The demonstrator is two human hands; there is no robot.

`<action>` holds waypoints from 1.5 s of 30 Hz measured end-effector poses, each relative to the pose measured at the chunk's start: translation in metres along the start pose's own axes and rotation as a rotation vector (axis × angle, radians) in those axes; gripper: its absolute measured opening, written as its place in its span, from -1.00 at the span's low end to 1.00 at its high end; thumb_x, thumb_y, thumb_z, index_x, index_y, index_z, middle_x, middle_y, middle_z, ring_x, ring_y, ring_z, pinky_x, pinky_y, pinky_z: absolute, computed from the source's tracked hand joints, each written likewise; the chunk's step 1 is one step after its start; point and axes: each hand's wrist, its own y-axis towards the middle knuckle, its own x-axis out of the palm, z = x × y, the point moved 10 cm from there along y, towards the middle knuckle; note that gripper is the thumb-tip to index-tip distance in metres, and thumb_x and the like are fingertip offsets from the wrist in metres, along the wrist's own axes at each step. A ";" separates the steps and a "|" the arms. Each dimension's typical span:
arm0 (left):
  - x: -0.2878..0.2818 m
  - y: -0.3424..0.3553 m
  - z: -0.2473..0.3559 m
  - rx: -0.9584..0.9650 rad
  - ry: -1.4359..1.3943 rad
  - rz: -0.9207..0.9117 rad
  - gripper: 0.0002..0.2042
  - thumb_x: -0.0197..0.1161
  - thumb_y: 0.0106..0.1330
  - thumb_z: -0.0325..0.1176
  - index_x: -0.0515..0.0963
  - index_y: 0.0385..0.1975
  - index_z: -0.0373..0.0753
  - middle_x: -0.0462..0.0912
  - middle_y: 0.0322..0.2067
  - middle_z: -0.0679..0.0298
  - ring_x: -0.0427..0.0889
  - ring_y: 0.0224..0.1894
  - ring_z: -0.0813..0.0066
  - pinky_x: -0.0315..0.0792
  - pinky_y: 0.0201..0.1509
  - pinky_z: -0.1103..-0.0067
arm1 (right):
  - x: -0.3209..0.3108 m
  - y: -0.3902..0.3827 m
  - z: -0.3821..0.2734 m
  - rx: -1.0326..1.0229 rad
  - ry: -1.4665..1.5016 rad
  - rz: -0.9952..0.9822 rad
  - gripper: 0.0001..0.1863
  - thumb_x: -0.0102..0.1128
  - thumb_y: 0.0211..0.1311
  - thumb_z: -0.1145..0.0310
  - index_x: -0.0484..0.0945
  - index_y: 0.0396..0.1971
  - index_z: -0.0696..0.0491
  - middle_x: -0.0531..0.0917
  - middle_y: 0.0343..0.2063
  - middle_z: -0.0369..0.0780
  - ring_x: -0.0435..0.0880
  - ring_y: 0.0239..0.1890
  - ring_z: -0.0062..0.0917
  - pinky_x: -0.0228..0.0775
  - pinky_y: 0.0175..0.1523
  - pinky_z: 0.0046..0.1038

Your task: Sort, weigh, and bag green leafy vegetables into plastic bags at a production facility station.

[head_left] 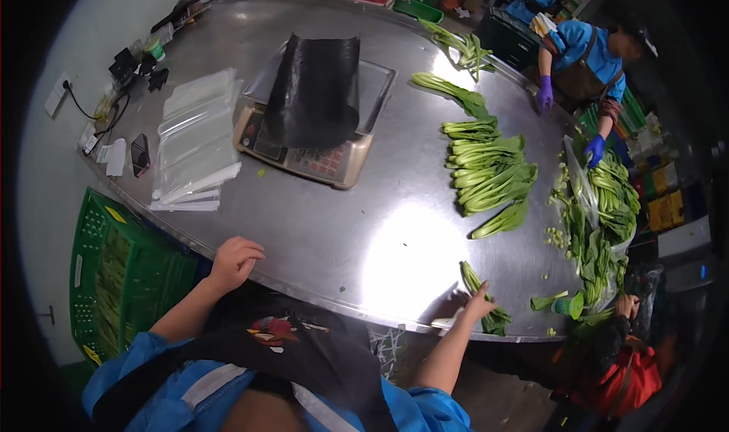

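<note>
My left hand (235,261) rests at the near edge of the steel table (319,227), fingers loosely bent, open and holding nothing. My right hand (477,303) is closed on a small bunch of leafy greens (474,280) at the near right edge. Beyond it lie bunches of greens (486,170) in a column. A scale (334,162) carries a black sheet (311,90), and clear plastic bags (194,143) are stacked to its left.
A green crate (129,280) stands below the table's left edge. A phone (140,155) and cables lie at the left. A co-worker in purple gloves (577,67) leans over a pile of greens (611,196) at the right. Another person (623,371) in red is at the lower right.
</note>
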 end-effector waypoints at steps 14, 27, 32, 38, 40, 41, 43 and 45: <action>0.030 0.139 -0.006 0.008 0.068 -0.017 -0.84 0.08 -0.12 -0.65 0.49 -0.53 -0.25 0.54 -0.39 0.22 0.50 -0.29 0.25 0.37 -0.24 0.48 | 0.000 0.083 -0.122 -0.754 -1.154 -0.093 -0.50 0.27 -0.15 0.38 0.43 -0.07 -0.09 0.58 -0.31 -0.11 0.57 -0.28 -0.26 0.38 -0.23 -0.33; 0.309 0.255 0.086 0.086 -0.179 -0.666 -0.66 0.03 0.15 -0.35 0.34 -0.06 -0.26 0.44 -0.11 0.10 0.40 -0.04 0.22 0.27 0.04 0.40 | 0.153 0.097 -0.088 -0.525 -0.593 -0.330 -0.14 0.20 0.00 0.24 -0.15 0.20 0.13 0.51 -0.22 0.01 0.52 -0.18 -0.26 0.29 -0.05 -0.38; 0.385 0.338 0.083 -0.036 -0.235 -0.569 -0.56 0.03 0.16 -0.30 0.24 0.05 -0.30 0.35 0.00 0.06 0.31 0.06 0.16 0.20 0.13 0.43 | 0.205 0.090 -0.045 0.255 0.469 -0.477 -0.22 0.09 0.10 0.36 -0.19 0.16 0.30 0.26 -0.01 0.09 0.34 0.00 -0.16 0.26 0.05 -0.25; 0.430 0.367 0.080 -0.208 -0.076 -0.473 -0.49 0.04 0.17 -0.18 0.19 0.07 -0.33 0.33 -0.01 -0.01 0.28 0.04 0.09 0.19 0.11 0.37 | 0.279 0.104 -0.055 0.392 0.618 -0.869 -0.49 0.06 0.14 0.23 0.24 0.02 0.21 0.36 -0.01 -0.09 0.35 0.01 -0.33 0.15 0.14 -0.29; 0.425 0.363 0.081 -0.223 -0.084 -0.422 -0.48 0.05 0.17 -0.16 0.20 0.07 -0.33 0.34 -0.04 -0.02 0.30 0.01 0.08 0.21 0.08 0.35 | 0.298 0.094 -0.067 0.371 0.687 -0.918 -0.51 0.10 0.11 0.28 0.26 0.01 0.18 0.41 -0.06 -0.12 0.40 -0.04 -0.36 0.23 0.08 -0.33; 0.425 0.354 0.089 -0.184 -0.087 -0.399 -0.48 0.06 0.16 -0.15 0.20 0.07 -0.31 0.35 -0.06 -0.02 0.33 -0.03 0.09 0.23 0.05 0.35 | 0.291 0.091 -0.066 0.376 0.687 -0.912 -0.51 0.10 0.11 0.28 0.26 0.01 0.18 0.41 -0.06 -0.12 0.40 -0.04 -0.36 0.23 0.08 -0.33; 0.407 0.335 0.094 -0.263 -0.136 -0.519 -0.49 0.09 0.14 -0.16 0.22 0.06 -0.27 0.38 -0.12 -0.02 0.37 -0.09 0.10 0.28 -0.02 0.33 | 0.270 0.065 -0.062 0.443 0.562 -0.800 -0.54 0.10 0.10 0.35 0.27 -0.01 0.20 0.44 -0.10 -0.14 0.44 -0.08 -0.36 0.31 0.01 -0.34; 0.409 0.297 0.103 -0.127 -0.172 -0.624 -0.51 0.10 0.12 -0.22 0.23 0.04 -0.27 0.42 -0.18 0.01 0.40 -0.12 0.09 0.29 -0.03 0.31 | 0.234 0.054 -0.042 0.304 0.604 -0.753 -0.57 0.06 0.12 0.39 0.27 -0.01 0.22 0.44 -0.09 -0.14 0.46 -0.10 -0.37 0.36 -0.04 -0.34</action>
